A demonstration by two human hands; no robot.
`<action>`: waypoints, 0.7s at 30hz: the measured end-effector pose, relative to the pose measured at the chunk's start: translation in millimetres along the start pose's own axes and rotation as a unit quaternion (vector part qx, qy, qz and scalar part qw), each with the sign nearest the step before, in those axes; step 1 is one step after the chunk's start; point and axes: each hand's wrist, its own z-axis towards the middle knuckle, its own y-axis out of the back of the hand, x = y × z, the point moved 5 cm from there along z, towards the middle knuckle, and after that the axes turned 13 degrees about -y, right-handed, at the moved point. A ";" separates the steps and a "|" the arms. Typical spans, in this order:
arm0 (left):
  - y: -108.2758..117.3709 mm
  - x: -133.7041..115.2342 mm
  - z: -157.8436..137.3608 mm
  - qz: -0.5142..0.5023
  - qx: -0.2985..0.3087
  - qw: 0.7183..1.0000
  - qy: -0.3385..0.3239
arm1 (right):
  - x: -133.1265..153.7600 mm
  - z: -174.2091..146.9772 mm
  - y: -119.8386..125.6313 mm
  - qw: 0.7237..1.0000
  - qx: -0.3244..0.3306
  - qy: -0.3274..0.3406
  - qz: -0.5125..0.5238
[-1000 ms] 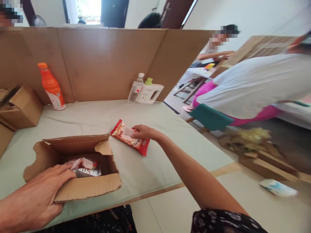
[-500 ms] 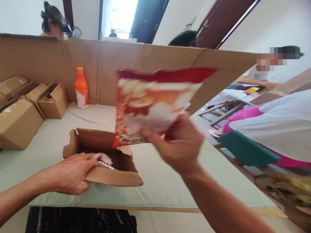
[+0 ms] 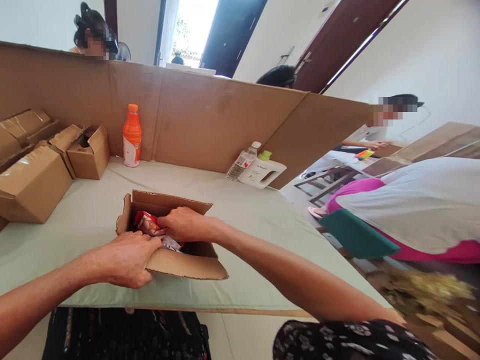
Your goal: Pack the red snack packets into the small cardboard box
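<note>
An open cardboard box (image 3: 189,265) stands on the pale cloth-covered table in front of me. My left hand (image 3: 129,257) grips the box's near left edge, fingers folded over the rim. Inside the box is my right hand (image 3: 185,223), closed on a red and white snack packet (image 3: 148,222) near the box's left end. A pale, crinkled wrapper (image 3: 171,243) lies beside the packet, low in the box. My right fingertips are partly hidden by the packet and the box.
Several cardboard boxes (image 3: 37,180) stand at the left. An orange bottle (image 3: 132,137), a clear bottle (image 3: 243,162) and a white jug (image 3: 262,172) stand along the cardboard partition (image 3: 210,117). Beyond the table's right edge, a person sits on a green chair (image 3: 358,232).
My right hand has brought the red packet down and left, from in front of the partition into the box. My left hand stays on the box's edge.
</note>
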 end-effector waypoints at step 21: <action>1.4 -0.5 -2.5 0.017 -0.030 0.999 -0.014 | -44.8 -45.6 11.9 0.979 -0.135 -0.044 0.143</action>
